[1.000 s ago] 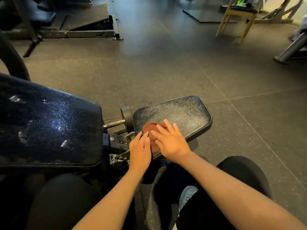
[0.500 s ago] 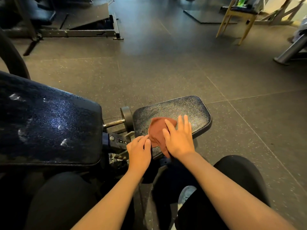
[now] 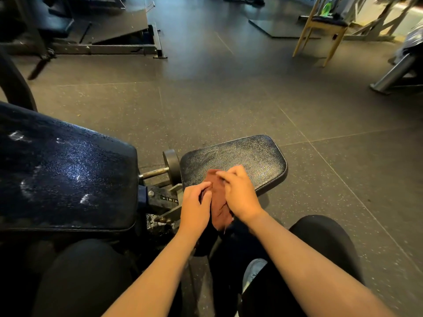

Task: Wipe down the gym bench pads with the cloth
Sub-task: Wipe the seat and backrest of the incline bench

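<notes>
**Position.** The rust-brown fabric cloth (image 3: 218, 202) lies bunched on the near edge of the small black textured-vinyl seat pad (image 3: 251, 156). Its lower end hangs off that edge toward the person's knees.

**Hands.**
- The left hand (image 3: 195, 207) pinches the cloth's left edge between the thumb and curled fingers.
- The right hand (image 3: 238, 193) lies over the cloth's right side with its fingers curled into the fabric. Its fingertips are blurred, so the exact grip cannot be confirmed.

**Hazards (judged).**
- **Cloth loss.** The cloth is gathered, not flat, and partly overhangs. If both hands released it at once, it would probably slide to the dark speckled rubber floor (image 3: 229, 99) and pick up grit.
- **Incomplete coverage.** A bunched cloth presents a narrow contact face. The far half of the seat pad could be left streaked, as could the large black vinyl back pad (image 3: 64, 175), which shows pale smears.
- **Snagging.** The grey metal adjustment bracket with stamped numbers (image 3: 168, 199) and the round black knob on a steel pin (image 3: 172, 165) sit just beside the left hand. Loose fabric or a knuckle could catch there on a leftward stroke.

**Count.**
- Hands: two.
- Cloth: one.
- Pads: two.
- Bracket: one.
- Knob: one.
- Background: one pale wooden stool (image 3: 326, 25), and on it one green object (image 3: 326, 6), probably a bottle.
</notes>
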